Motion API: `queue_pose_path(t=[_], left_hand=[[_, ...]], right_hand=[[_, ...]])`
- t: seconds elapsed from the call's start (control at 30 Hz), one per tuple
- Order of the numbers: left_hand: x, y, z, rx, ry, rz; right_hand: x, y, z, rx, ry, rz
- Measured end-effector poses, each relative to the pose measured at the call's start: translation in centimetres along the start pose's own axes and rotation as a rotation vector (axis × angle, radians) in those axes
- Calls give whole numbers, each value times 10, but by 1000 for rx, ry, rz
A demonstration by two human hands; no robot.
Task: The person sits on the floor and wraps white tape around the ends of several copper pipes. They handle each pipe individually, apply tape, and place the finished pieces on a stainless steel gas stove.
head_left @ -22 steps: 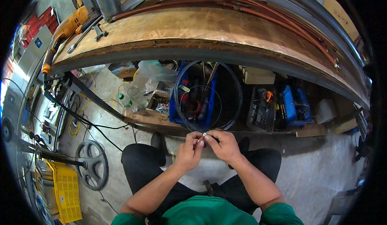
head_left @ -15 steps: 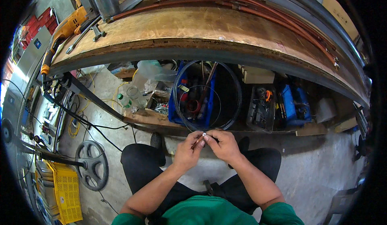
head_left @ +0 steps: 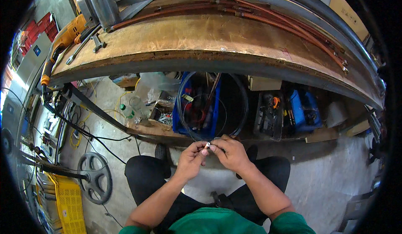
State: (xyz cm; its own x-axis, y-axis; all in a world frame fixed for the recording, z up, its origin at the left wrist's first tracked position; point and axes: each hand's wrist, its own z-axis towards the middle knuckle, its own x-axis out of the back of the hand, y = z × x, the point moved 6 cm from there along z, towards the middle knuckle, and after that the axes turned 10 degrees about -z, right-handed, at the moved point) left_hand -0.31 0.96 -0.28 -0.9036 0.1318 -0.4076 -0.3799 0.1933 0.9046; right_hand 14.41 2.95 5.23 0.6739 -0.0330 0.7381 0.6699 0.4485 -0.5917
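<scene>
Near a blue bin (head_left: 217, 114) holding rods (head_left: 212, 93), left fingers (head_left: 204, 152) and right fingers (head_left: 215, 149) pinch a small part (head_left: 207, 144).

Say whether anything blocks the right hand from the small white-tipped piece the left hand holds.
Nothing visible stands between the right hand and the small white-tipped piece in the left hand; they are close, contact unclear.

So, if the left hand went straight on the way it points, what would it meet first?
Probably the right hand, its fingertips close beside the small piece the left hand pinches, though depth is hard to judge.
</scene>
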Motion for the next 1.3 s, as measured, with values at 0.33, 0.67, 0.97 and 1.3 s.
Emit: queue_pose_path(t=[0.33,0.67,0.97,1.3], left_hand=[[3,-4,3,98,-11,-145],[2,0,4,122,-87,-94],[-4,1,1,59,-114,-10],[-6,0,1,48,-108,-52]], right_hand=[[12,-11,3,67,32,-142],[2,-3,3,-60,-71,188],[0,-2,1,-26,-20,318],[2,-5,-1,33,32,297]])
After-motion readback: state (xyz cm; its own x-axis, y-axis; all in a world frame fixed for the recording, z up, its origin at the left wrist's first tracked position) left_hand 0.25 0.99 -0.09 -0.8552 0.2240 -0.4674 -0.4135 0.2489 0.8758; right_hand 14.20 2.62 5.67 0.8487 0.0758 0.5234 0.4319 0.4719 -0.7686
